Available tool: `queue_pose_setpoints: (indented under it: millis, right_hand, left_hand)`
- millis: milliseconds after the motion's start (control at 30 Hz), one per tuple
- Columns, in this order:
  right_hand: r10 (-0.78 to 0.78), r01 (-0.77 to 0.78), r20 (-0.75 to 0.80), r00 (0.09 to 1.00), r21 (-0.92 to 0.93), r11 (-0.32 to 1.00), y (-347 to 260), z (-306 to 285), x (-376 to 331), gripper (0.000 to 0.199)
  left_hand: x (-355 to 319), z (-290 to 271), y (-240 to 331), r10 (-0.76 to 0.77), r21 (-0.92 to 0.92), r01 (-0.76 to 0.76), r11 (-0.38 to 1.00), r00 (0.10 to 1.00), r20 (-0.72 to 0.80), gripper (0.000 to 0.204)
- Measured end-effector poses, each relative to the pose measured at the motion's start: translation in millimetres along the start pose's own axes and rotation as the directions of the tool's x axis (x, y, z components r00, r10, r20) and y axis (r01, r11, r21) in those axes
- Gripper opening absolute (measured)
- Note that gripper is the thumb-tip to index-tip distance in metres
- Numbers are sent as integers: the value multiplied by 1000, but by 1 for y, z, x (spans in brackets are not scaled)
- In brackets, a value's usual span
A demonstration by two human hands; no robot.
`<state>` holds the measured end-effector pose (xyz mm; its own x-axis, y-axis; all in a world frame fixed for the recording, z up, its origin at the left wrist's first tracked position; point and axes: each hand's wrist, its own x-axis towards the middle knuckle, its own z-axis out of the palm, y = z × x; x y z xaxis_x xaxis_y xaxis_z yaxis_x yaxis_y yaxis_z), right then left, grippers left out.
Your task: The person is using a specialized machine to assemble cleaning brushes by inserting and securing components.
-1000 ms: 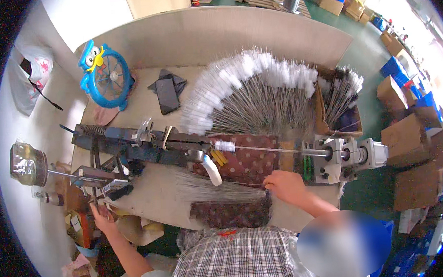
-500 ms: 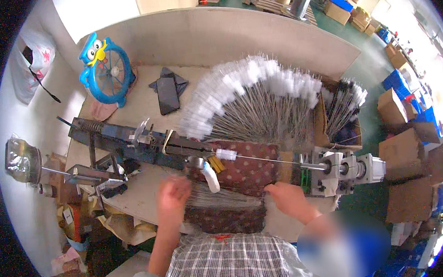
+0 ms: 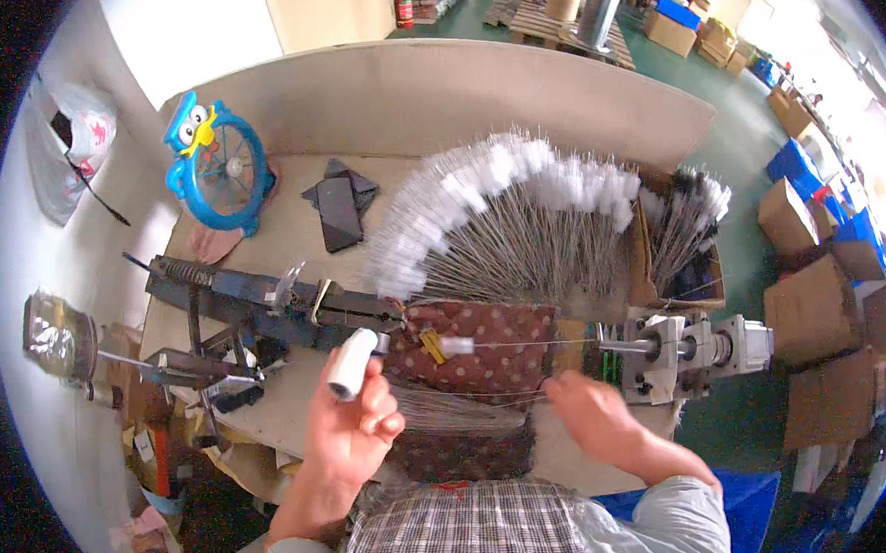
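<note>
My left hand [image 3: 346,427] is at a white-wrapped lever handle [image 3: 353,363] on the machine, its fingers curled against it. My right hand [image 3: 599,419] pinches the end of a thin wire [image 3: 529,391] at the right of the wire bundle [image 3: 450,412]. Between the dark clamp bar [image 3: 359,306] and the spindle [image 3: 632,347], a white bristle brush [image 3: 457,346] sits on a straight wire stem. Its left end stands apart from the clamp bar; the stem runs right to the spindle. A yellow block [image 3: 433,347] lies just left of the brush.
Many white-tipped wire brushes [image 3: 530,207] fan out behind the machine. A cardboard box [image 3: 699,288] of dark and white brushes is at the right. A phone [image 3: 340,214] and a blue toy-like fan [image 3: 225,173] stand at the back left. Dotted brown cloth [image 3: 512,358] covers the middle.
My left hand has come onto the lever handle, which has swung left and up. The clamp bar has drawn away from the brush. My right hand remains near the wire ends; the view has tilted slightly.
</note>
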<state>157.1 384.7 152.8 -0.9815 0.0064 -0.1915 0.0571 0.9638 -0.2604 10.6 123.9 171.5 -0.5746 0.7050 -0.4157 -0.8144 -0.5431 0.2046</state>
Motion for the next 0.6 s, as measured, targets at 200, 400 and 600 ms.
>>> queue_pose_setpoints:
  millis: [200,400,600]
  right_hand:
    - [132,-176,-525,841,-33,984,35,-87,-23,19]
    - [-22,23,-597,802,-7,1000,54,-74,10,19]
    - [45,89,-599,800,192,977,48,-56,33,15]
  left_hand:
    - [-6,-18,-24,187,229,-169,959,981,-57,42]
    - [47,22,-75,44,877,-400,267,914,403,21]
    - [138,41,-125,-15,479,-555,-681,664,748,26]
